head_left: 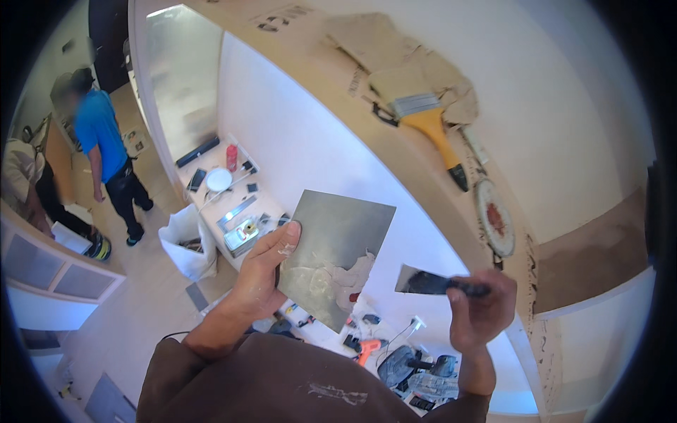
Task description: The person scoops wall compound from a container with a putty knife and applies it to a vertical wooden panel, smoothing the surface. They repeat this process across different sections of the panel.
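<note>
My left hand [261, 278] grips a square metal plate [342, 233] by its left edge, thumb on top, with beige paste [347, 278] smeared across the lower part. My right hand [483, 310] is closed round the dark handle of a putty knife [419, 280], whose blade points left, just right of the plate. A wide yellow-handled brush [427, 127] lies on a paper-covered ledge [381, 155] above, beside torn paper and an oval white item [493, 215] with a reddish centre.
A shelf [201, 173] below holds small items; a white sack [187, 240] stands beside it. At left, a person in blue [106, 141] stands and another person [28, 176] bends by a partition [63, 275]. Power tools [402, 366] lie below my hands.
</note>
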A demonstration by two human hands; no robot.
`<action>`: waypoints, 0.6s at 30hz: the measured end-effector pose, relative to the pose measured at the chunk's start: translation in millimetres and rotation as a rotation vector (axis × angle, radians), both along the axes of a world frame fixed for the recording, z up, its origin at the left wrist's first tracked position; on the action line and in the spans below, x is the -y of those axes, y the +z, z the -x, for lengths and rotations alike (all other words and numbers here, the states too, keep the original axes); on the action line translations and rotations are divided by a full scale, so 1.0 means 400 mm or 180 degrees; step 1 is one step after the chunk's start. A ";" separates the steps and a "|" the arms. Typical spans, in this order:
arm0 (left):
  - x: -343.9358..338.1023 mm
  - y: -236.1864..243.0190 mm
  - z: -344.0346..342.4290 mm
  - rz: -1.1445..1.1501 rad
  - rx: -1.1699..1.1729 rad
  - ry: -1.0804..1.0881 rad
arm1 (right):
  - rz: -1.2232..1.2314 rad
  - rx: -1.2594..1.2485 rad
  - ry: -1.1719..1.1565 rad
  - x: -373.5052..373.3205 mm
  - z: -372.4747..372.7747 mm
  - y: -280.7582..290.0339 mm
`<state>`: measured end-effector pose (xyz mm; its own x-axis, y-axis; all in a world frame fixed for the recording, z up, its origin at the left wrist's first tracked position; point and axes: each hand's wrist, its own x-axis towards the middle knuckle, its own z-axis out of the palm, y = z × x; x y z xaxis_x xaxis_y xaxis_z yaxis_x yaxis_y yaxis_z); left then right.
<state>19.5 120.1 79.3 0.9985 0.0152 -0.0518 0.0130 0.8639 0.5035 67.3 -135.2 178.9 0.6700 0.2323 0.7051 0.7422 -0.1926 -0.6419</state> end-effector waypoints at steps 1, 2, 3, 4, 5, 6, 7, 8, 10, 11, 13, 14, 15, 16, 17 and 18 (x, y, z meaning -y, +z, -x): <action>-0.023 -0.029 0.011 -0.0197 -0.0060 -0.0064 | 0.0434 -0.0041 0.0276 -0.019 -0.018 0.014; -0.051 -0.051 0.026 -0.0383 -0.0106 -0.0103 | 0.0764 -0.0109 0.0354 -0.051 -0.031 0.021; -0.079 -0.067 0.037 -0.0593 0.0059 -0.0270 | 0.1095 -0.0174 0.0439 -0.080 -0.045 0.022; -0.093 -0.068 0.047 -0.0734 -0.0048 -0.0266 | 0.1423 -0.0240 0.0531 -0.108 -0.062 0.019; -0.106 -0.058 0.062 -0.0853 -0.0147 -0.0265 | 0.1658 -0.0356 0.0638 -0.141 -0.076 0.021; -0.117 -0.059 0.076 -0.0984 -0.0260 -0.0265 | 0.1877 -0.0478 0.0761 -0.169 -0.090 0.013; -0.131 -0.069 0.085 -0.0928 -0.0292 -0.0401 | 0.1883 -0.0577 0.0738 -0.198 -0.098 0.002; -0.140 -0.085 0.084 -0.1085 -0.0236 -0.0429 | 0.1798 -0.0817 0.0818 -0.219 -0.112 -0.015; -0.152 -0.124 0.084 -0.1399 -0.0116 -0.0492 | 0.2026 -0.1071 0.0940 -0.246 -0.127 -0.037; -0.156 -0.140 0.078 -0.1241 -0.0171 -0.0480 | 0.2032 -0.1185 0.1025 -0.254 -0.141 -0.048; -0.152 -0.158 0.071 -0.0852 -0.0220 -0.0396 | 0.2037 -0.1410 0.1190 -0.264 -0.162 -0.074; -0.144 -0.157 0.063 -0.0638 -0.0188 -0.0332 | 0.2040 -0.1441 0.1228 -0.269 -0.167 -0.086; -0.137 -0.152 0.056 -0.0649 -0.0318 -0.0238 | 0.2042 -0.1472 0.1266 -0.273 -0.172 -0.098; -0.129 -0.143 0.049 -0.0662 -0.0448 -0.0143 | 0.2043 -0.1502 0.1305 -0.275 -0.176 -0.111; -0.121 -0.139 0.042 -0.0688 -0.0581 -0.0057 | 0.1949 -0.1548 0.1249 -0.272 -0.181 -0.129; -0.110 -0.144 0.035 -0.0682 -0.0635 0.0068 | 0.1856 -0.1594 0.1195 -0.269 -0.185 -0.150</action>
